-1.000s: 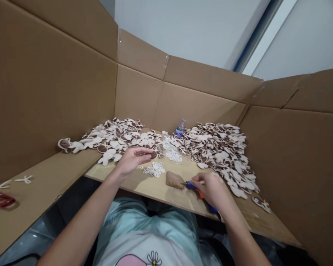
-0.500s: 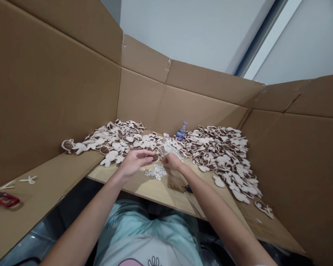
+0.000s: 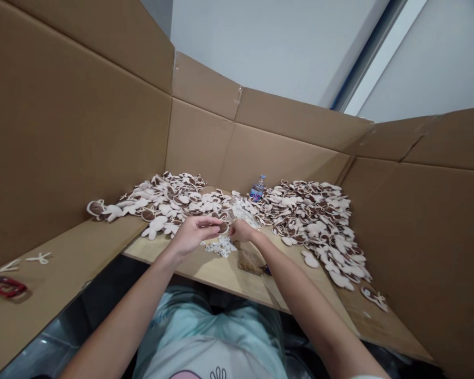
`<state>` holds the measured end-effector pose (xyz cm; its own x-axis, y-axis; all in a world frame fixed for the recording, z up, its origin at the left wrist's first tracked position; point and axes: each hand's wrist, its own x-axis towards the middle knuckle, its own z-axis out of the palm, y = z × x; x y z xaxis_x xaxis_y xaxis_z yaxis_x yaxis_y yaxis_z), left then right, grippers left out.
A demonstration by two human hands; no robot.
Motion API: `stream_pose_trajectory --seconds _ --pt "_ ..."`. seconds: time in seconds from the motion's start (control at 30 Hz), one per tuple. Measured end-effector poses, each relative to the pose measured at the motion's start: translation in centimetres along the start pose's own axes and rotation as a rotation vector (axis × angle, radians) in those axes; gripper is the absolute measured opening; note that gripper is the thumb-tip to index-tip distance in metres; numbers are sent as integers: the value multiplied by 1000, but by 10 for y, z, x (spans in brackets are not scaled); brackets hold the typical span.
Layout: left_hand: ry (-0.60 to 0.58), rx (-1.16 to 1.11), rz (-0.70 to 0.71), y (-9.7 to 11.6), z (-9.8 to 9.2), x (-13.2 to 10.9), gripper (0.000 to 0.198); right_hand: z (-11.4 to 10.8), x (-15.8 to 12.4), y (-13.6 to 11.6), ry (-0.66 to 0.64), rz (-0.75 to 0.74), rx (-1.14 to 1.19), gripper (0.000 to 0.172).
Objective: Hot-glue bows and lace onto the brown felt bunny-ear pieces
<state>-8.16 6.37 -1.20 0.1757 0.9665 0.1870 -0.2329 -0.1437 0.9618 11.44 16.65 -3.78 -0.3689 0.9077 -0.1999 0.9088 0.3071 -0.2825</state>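
Observation:
My left hand (image 3: pixel 193 234) pinches a brown-and-cream plush piece (image 3: pixel 224 227) with a cream cord loop, held above the wooden board. Close at its right side is my right hand (image 3: pixel 242 230), fingers curled together; whatever they grip is hidden. Below the two hands lies a small heap of white tags (image 3: pixel 220 246) with dark marks. A clear bag with brownish contents (image 3: pixel 249 261) rests by my right wrist, with a small dark blue thing (image 3: pixel 266 270) partly hidden behind the forearm.
Piles of similar plush pieces stand at left (image 3: pixel 161 197) and right (image 3: pixel 312 210). Between them are a water bottle (image 3: pixel 257 189) and a clear plastic bag (image 3: pixel 243 213). Cardboard walls (image 3: pixel 284 152) surround the board. A red tool (image 3: pixel 6 287) and cream cords (image 3: pixel 39 258) lie far left.
My right hand has shifted slightly left, closer to the plush piece. The left hand still holds that piece, now a little more in view. The camera view has moved slightly.

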Motion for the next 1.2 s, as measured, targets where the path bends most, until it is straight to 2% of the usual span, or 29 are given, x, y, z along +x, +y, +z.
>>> stream_pose_trajectory --seconds 0.13,0.27,0.3,0.5,0.63,0.73,0.83,1.03,1.2 --pt "-12 1 19 0 2 -1 14 -4 -17 0 119 -63 70 29" --pt "-23 12 46 -3 6 -2 16 -4 -62 1 316 -148 190 8" --pt "-31 12 51 -4 7 -3 17 -2 -76 2 370 -164 230 8" --pt "-128 22 89 0 26 -17 14 29 -162 2 647 -248 460 22" --pt "-186 138 177 6 45 -33 14 46 -196 -7 916 -342 669 9" --pt "-229 260 273 8 58 -45 16 47 -210 -17 1010 -395 659 10" --pt "-237 337 324 9 65 -54 18 45 -216 -24 1052 -444 628 17" --pt "-234 439 452 6 67 -60 22 46 -218 -28 1105 -451 622 22" --pt "-192 452 497 2 69 -61 23 48 -217 -32 1132 -469 745 20"
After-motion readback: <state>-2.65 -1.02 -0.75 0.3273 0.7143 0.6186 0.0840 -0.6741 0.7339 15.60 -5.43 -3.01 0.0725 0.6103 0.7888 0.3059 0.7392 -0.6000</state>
